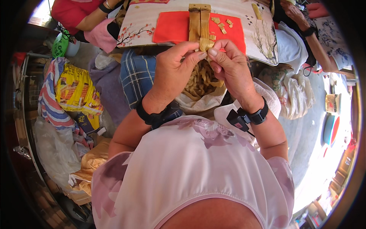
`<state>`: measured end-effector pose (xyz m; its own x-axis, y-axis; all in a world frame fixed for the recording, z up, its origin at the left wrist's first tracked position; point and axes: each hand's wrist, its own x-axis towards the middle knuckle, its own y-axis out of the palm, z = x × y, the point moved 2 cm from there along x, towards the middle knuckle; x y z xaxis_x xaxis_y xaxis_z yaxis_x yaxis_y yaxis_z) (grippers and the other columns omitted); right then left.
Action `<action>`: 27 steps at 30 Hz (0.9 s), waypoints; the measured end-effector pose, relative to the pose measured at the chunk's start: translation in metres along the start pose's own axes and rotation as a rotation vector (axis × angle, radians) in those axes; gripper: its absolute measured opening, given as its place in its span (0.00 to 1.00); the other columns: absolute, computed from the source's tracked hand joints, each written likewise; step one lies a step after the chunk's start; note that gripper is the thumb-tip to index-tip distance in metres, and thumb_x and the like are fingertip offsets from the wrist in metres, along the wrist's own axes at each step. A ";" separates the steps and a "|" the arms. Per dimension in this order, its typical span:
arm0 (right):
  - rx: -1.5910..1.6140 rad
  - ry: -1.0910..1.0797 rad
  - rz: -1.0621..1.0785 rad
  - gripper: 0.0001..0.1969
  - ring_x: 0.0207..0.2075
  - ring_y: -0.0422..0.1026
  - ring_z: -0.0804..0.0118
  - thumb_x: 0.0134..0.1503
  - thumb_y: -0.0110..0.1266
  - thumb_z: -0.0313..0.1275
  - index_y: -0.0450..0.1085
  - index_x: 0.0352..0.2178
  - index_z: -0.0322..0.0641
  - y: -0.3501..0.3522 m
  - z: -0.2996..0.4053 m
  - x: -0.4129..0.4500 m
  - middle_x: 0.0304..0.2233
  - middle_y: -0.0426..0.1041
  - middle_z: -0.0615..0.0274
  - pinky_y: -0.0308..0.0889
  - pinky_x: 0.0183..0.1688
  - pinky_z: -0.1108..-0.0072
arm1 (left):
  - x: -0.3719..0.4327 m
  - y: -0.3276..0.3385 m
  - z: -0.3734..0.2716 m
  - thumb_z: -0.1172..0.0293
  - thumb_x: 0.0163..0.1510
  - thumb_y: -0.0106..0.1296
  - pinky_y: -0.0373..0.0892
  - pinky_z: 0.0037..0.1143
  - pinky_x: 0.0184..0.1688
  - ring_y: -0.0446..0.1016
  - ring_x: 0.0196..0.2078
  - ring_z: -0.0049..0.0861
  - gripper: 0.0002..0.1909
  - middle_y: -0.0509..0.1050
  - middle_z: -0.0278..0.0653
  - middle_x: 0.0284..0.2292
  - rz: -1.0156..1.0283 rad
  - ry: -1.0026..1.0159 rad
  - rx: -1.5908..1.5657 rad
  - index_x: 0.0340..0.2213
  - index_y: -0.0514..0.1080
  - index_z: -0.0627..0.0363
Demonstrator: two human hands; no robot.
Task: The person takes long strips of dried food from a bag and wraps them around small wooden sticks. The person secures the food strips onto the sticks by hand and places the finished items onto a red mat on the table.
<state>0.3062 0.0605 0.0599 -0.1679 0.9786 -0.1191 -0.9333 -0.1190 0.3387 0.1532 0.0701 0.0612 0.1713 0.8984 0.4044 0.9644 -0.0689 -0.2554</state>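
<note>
Between finger and thumb, my left hand and my right hand pinch a pale tan, fibrous strip at the table's near edge. The strip lies at the near end of a wooden block with a slit along its length. Under the block is a red sheet. Small tan flat pieces are scattered on the sheet, right of the block. Below my hands, a white bag holds a heap of long tan strips. My fingers partly hide the held strip.
The table has a printed top. Another person's arm is at the upper left, and another arm at the upper right. Yellow packaging and plastic bags crowd the left; a translucent plastic bag lies at the right.
</note>
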 end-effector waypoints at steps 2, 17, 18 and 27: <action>0.156 0.159 -0.004 0.13 0.14 0.48 0.84 0.59 0.44 0.43 0.63 0.29 0.45 0.000 0.000 0.001 0.14 0.56 0.76 0.42 0.16 0.89 | 0.004 -0.002 0.002 0.79 0.50 0.52 0.68 0.18 0.30 0.73 0.27 0.17 0.06 0.75 0.39 0.24 0.021 0.015 -0.035 0.32 0.71 0.65; -0.112 0.048 0.133 0.05 0.16 0.59 0.85 0.55 0.51 0.28 0.62 0.30 0.42 -0.016 -0.029 0.011 0.17 0.65 0.72 0.51 0.17 0.91 | 0.005 -0.005 -0.014 0.75 0.42 0.55 0.66 0.30 0.39 0.70 0.39 0.36 0.23 0.69 0.42 0.39 0.254 0.348 0.576 0.44 0.66 0.57; -0.147 0.026 0.116 0.06 0.16 0.62 0.83 0.55 0.51 0.28 0.62 0.30 0.40 -0.010 -0.029 0.011 0.18 0.66 0.71 0.56 0.17 0.90 | 0.002 -0.003 -0.009 0.77 0.41 0.55 0.66 0.31 0.39 0.70 0.39 0.38 0.22 0.70 0.43 0.38 0.323 0.242 0.574 0.42 0.67 0.57; -0.372 0.131 0.121 0.09 0.19 0.62 0.80 0.55 0.51 0.31 0.65 0.27 0.35 -0.015 -0.042 0.009 0.18 0.66 0.67 0.60 0.21 0.85 | 0.011 -0.005 0.036 0.77 0.41 0.54 0.63 0.30 0.39 0.68 0.35 0.32 0.13 0.67 0.35 0.30 0.383 0.448 0.795 0.33 0.68 0.56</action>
<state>0.3051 0.0637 0.0144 -0.3000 0.9271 -0.2249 -0.9514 -0.3080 -0.0005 0.1434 0.0959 0.0349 0.6619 0.6179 0.4244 0.4403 0.1378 -0.8872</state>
